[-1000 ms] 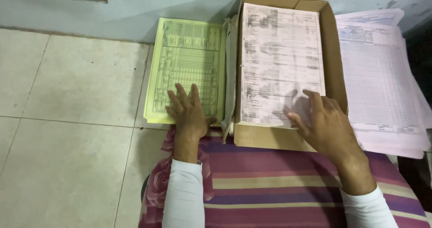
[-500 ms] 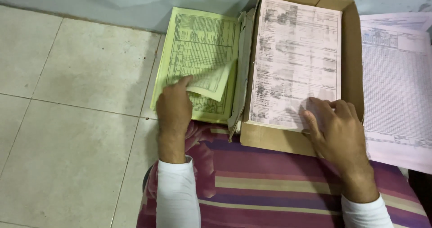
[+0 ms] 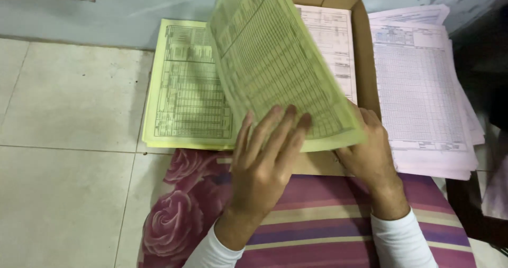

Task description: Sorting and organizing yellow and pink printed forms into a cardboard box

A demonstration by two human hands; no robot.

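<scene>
My left hand (image 3: pixel 262 165) lifts a yellow-green sheet (image 3: pixel 275 61), fingers (image 3: pixel 275 128) spread flat against it.

My right hand (image 3: pixel 370 151), at 3 o'clock, fingers hidden, grip unclear; the sheet arcs over a yellow-green stack (image 3: pixel 185 88) and cardboard box (image 3: pixel 365 56).

Paper, card, cloth and tile under our hands

We see thin matt yellow-green paper in the lifted sheet (image 3: pixel 275 61) and the stack (image 3: pixel 185 88), matt white paper (image 3: pixel 333 46) in a plain brown cardboard box (image 3: pixel 365 51), and pale pink sheets (image 3: pixel 423 88) beside it. Our lap is soft woven striped cloth (image 3: pixel 328 220) with a rose print; the floor tiles (image 3: pixel 69 98) look smooth, faintly glossy.
</scene>
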